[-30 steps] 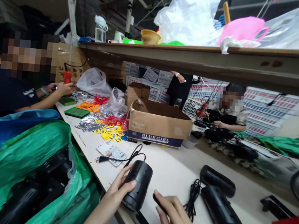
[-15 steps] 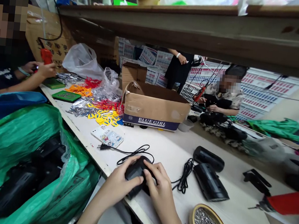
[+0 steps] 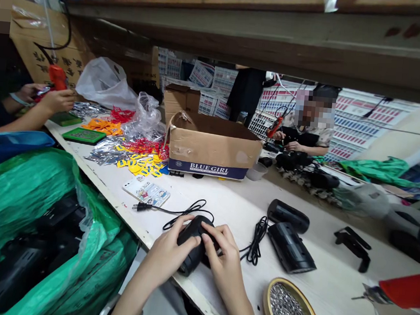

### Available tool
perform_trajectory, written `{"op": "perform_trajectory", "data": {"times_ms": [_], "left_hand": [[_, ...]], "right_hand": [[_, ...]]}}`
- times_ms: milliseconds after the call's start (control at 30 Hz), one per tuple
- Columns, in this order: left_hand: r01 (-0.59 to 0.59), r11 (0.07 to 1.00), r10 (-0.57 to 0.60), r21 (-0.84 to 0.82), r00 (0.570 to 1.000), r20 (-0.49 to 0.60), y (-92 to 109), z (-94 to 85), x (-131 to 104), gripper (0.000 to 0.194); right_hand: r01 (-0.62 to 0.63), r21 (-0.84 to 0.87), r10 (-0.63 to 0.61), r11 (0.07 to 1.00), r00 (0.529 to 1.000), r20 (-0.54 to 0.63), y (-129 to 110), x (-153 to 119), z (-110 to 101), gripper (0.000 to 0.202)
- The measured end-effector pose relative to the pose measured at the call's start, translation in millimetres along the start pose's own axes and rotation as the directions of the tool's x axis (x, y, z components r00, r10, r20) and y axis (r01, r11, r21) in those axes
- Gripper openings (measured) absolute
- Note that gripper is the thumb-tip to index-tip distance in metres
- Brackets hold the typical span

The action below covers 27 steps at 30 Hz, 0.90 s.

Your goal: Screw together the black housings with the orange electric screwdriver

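Observation:
A rounded black plastic housing (image 3: 191, 262) rests at the table's near edge, between both hands. My left hand (image 3: 171, 253) is closed round its left side, thumb on top. My right hand (image 3: 226, 253) grips the right side, with fingertips pressed on the upper surface. Part of the housing under the right hand is hidden. Just behind it lies a black cord (image 3: 198, 205) with a two-pin plug (image 3: 141, 206). Another bundled black cord (image 3: 258, 239) sits right of my right hand, beside two black half-shells (image 3: 292, 248).
A bowl of screws (image 3: 289, 313), a red electric screwdriver (image 3: 405, 289) and a black bracket (image 3: 354, 243) are at right. A phone (image 3: 147, 191) and cardboard box (image 3: 214, 153) lie ahead. A green sack (image 3: 103, 261) holds black parts at left. Co-workers sit left and across.
The view has shifted slightly, so the scene sits a little further left. The housing has turned a little in my hands, which keep hold of it.

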<state>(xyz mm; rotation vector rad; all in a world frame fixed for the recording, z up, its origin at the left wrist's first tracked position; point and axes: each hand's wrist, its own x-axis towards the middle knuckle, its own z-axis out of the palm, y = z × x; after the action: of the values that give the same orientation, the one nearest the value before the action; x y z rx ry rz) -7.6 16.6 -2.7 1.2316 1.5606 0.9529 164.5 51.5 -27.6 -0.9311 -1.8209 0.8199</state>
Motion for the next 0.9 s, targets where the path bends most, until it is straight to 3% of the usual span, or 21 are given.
{"op": "perform_trajectory", "data": {"times_ms": [233, 433, 900], "left_hand": [[-0.051, 0.968, 0.046, 0.248, 0.999, 0.026, 0.6, -7.2, -5.0, 0.056], [-0.090, 0.878, 0.099, 0.470, 0.995, 0.007, 1.2, -3.6, -20.8, 0.090], [-0.102, 0.935, 0.131, 0.341, 0.990, -0.061, -7.6, 10.8, -17.7, 0.070]], "right_hand": [[-0.018, -0.017, 0.017, 1.000, 0.999, -0.031, 2.7, -1.4, 4.7, 0.027], [-0.028, -0.028, 0.027, 0.999, 0.999, -0.040, 2.4, -2.1, 6.5, 0.028], [-0.035, 0.028, 0.036, 0.999, 0.999, -0.031, -5.5, -3.2, 1.8, 0.024]]}}
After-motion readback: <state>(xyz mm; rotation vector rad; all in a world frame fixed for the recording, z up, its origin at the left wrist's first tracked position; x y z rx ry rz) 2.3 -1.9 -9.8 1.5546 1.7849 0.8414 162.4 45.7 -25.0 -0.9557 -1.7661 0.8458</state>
